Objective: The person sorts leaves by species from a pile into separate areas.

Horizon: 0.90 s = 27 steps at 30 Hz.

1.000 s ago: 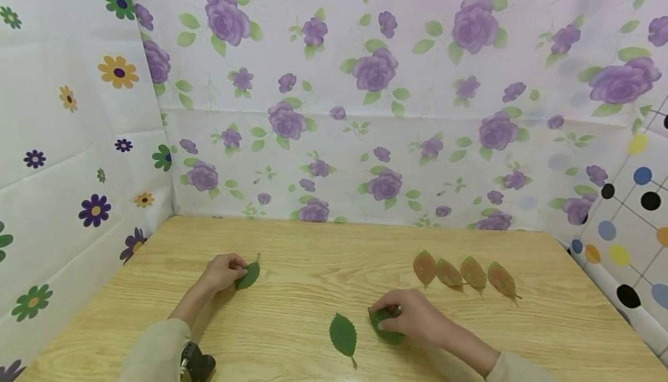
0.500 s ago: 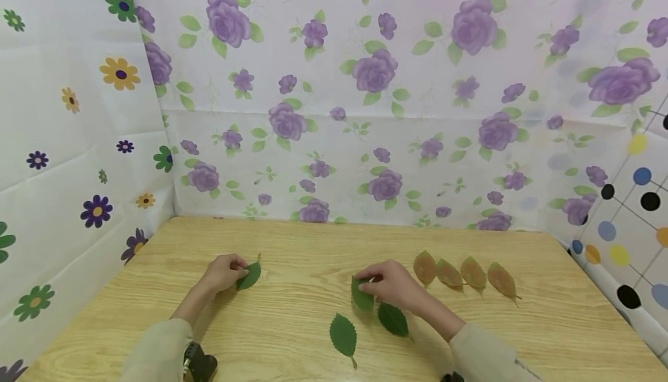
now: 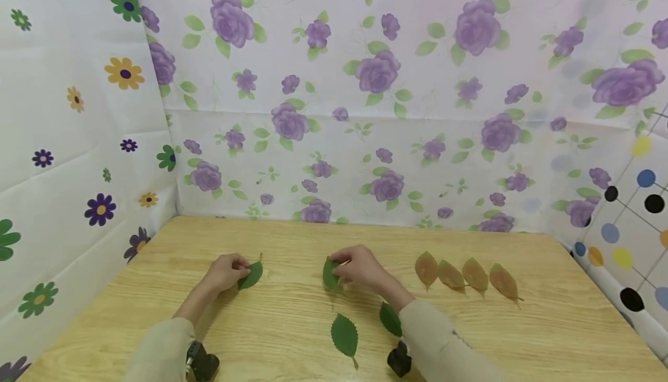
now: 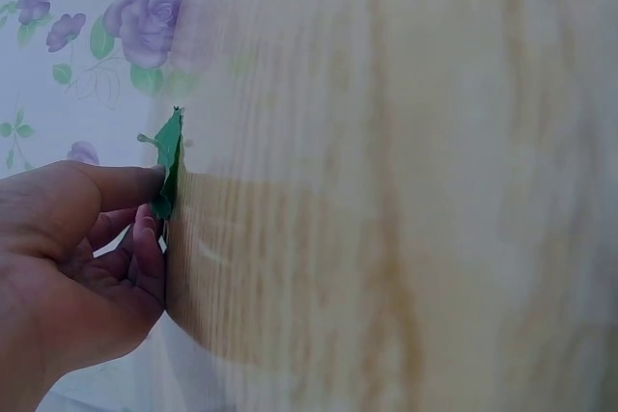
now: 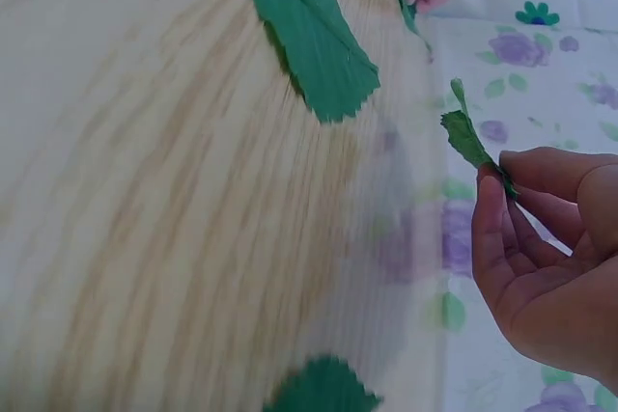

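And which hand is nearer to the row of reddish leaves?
Right. The right hand is left of the reddish leaves, a gap between; the left hand is much farther left.

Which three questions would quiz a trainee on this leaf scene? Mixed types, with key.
1. True or false: the left hand and the right hand each pinch a green leaf.
2. Count: how many reddish leaves lie on the table?
3. Multiple choice, head view: what partly covers one loose green leaf? a) left sleeve b) right sleeve c) a reddish leaf

Key: 1. True. 2. Four. 3. b.
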Each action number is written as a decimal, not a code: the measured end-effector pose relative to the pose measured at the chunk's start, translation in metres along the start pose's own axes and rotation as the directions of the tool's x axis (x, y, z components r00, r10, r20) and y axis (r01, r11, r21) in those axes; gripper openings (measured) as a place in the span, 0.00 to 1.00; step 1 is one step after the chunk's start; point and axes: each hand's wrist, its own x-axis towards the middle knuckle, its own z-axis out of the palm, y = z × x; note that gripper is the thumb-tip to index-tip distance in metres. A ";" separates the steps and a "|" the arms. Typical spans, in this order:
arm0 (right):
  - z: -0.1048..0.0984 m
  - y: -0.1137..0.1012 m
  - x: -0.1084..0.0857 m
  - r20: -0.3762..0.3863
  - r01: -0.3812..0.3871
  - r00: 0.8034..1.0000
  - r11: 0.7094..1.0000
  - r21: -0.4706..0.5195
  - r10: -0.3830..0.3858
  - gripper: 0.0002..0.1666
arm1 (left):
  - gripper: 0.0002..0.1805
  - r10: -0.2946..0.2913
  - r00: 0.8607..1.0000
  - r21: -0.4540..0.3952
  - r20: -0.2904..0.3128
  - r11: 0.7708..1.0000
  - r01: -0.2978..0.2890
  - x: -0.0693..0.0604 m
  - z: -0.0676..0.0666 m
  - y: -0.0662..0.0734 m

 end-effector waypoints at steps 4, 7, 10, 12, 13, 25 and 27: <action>0.015 0.001 0.017 -0.010 -0.028 1.000 0.999 0.038 0.029 0.20 | 0.08 0.004 1.000 0.003 -0.001 1.000 -0.004 0.000 -0.002 -0.001; 0.026 0.001 0.027 -0.025 -0.042 0.999 0.999 0.025 0.043 0.20 | 0.08 0.007 1.000 0.006 -0.006 1.000 -0.007 -0.001 -0.002 -0.001; 0.033 0.000 0.032 -0.043 -0.060 0.997 0.998 0.014 0.061 0.19 | 0.08 0.013 1.000 0.002 -0.003 1.000 -0.013 0.000 0.000 0.000; 0.037 -0.001 0.035 -0.046 -0.074 0.996 0.997 0.026 0.076 0.19 | 0.08 0.014 1.000 -0.007 -0.002 1.000 -0.014 0.001 0.001 0.001; 0.039 -0.002 0.036 -0.047 -0.078 0.996 0.996 0.031 0.079 0.19 | 0.08 0.014 1.000 -0.008 -0.001 1.000 -0.014 0.001 0.002 0.001; 0.073 -0.006 0.057 -0.071 -0.079 0.994 0.997 0.025 0.081 0.18 | 0.07 0.008 1.000 -0.002 -0.009 1.000 -0.008 0.001 0.003 -0.002; 0.077 -0.010 0.058 -0.074 -0.077 0.994 0.997 0.015 0.078 0.19 | 0.07 0.008 1.000 -0.004 -0.012 1.000 -0.008 0.001 0.002 -0.002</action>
